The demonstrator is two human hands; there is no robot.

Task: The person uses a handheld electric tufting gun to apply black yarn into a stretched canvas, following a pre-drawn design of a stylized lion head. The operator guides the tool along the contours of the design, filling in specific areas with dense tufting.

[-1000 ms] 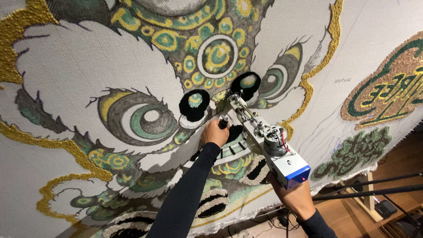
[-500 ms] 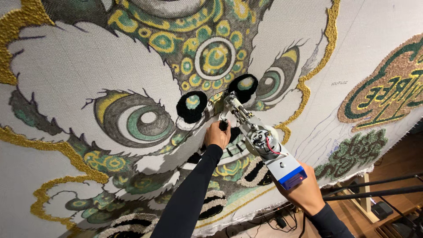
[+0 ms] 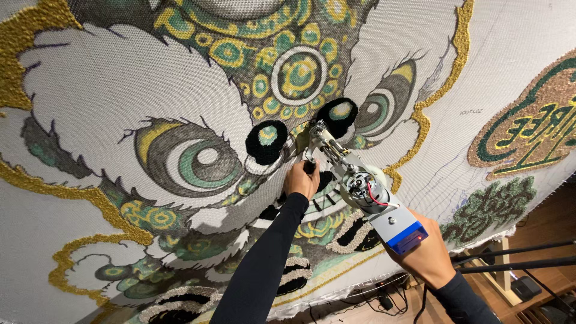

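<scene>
Stretched backing cloth (image 3: 528,36): fills the view, pale woven ground, partly tufted with a lion-like face in green, yellow, grey and black; gold tufted border (image 3: 21,66) at 9 to 10 o'clock; green and tan emblem (image 3: 528,126) at 3 o'clock; untufted pencilled outlines at 2 o'clock.

Frame rails (image 3: 522,255): dark bars at 4 o'clock, below the cloth's lower edge, with cables on the floor beneath.

Tufting gun (image 3: 360,189): grey metal body with exposed motor and red wire, blue-ended base toward 4 o'clock, needle end pressed to the cloth just right of centre, between two black round nostril patches (image 3: 267,141).

Right hand (image 3: 423,255): closed around the gun's rear grip, at 4 o'clock, dark sleeve.

Left hand (image 3: 301,180): closed around the gun's front handle, just below the needle end, dark sleeve running to 6 o'clock.

Risk, as judged: uneven pressure or a slanted gun could let the needle skip or tear the weave; drifting off the drawn line would lay yarn into the neighbouring black patches; fingers sit near the moving head.
</scene>
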